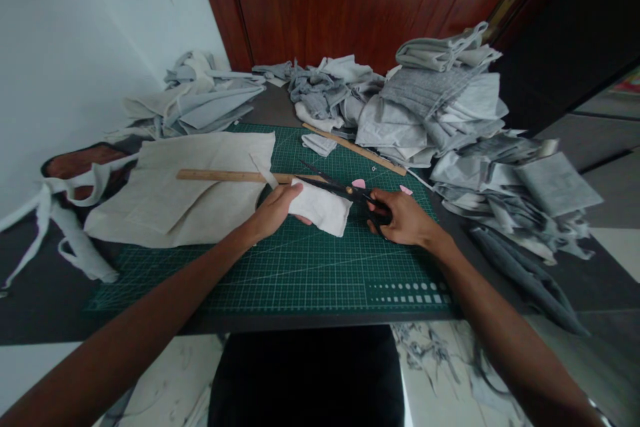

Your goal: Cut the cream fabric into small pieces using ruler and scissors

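White cloth (325,210), pinched by the left hand (277,211), stretches lengthwise toward the right hand (404,217), which holds black scissors (357,193) (blades parted, pointing left-handward).

Soft, even light across this room, cool and a touch dim, and its source can't be told from here! The wall (90,40) at left catches plenty of it, while the far door (340,0) glows a muted red-brown. Far right, the dark corner (560,33) sinks almost to black, and so does the lap (305,377) at the near side. In the middle, white cloth (323,208) shines pale, shadows faint and soft-edged, fine detail slightly smeared. Out wide, everything stretches: left forearm (130,317) and right forearm (505,330) swell toward the near corners, edges blurring!
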A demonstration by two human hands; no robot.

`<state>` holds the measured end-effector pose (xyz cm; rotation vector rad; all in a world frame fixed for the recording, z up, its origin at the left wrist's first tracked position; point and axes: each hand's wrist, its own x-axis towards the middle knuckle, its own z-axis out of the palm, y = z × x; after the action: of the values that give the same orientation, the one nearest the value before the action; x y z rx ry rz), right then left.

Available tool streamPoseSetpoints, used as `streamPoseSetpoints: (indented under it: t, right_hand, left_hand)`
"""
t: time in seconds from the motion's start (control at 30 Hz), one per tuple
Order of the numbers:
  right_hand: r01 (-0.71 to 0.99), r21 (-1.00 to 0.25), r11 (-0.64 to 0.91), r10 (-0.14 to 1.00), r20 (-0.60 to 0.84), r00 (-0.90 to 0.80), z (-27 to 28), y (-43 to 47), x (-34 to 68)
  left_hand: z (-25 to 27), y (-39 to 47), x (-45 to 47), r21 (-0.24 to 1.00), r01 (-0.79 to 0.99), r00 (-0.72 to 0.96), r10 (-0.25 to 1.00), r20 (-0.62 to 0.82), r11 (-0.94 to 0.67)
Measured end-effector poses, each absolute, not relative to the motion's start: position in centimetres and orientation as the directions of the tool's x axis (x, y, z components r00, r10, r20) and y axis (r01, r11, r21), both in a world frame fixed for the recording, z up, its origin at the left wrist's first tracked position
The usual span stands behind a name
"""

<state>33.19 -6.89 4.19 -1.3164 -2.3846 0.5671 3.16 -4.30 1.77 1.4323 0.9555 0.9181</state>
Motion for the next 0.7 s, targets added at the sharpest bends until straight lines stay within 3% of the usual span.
streamPoseSetpoints:
  t: [0.2,0.43,0.7]
  right_hand:
    - [0.731,-0.48,0.485,0.858,0.098,-0.505,4.23,-6.77,33.12]
    - [0.746,-0.454,0.487,0.858,0.09,-0.505,4.32,-6.84,33.06]
    - [0.76,-0.419,0.498,0.849,0.053,-0.526,4.39,-7.06,32.84]
  left_hand:
    - [1.28,-4.17,3.22,0.993,0.064,0.439,0.897,0.059,-0.096]
    - [1.49,-3.8,2.89,0.886,0.256,0.398,0.878,0.268,-0.387]
    - [1.38,-4.08,2.88,0.882,0.22,0.394,0.865,0.311,-0.417]
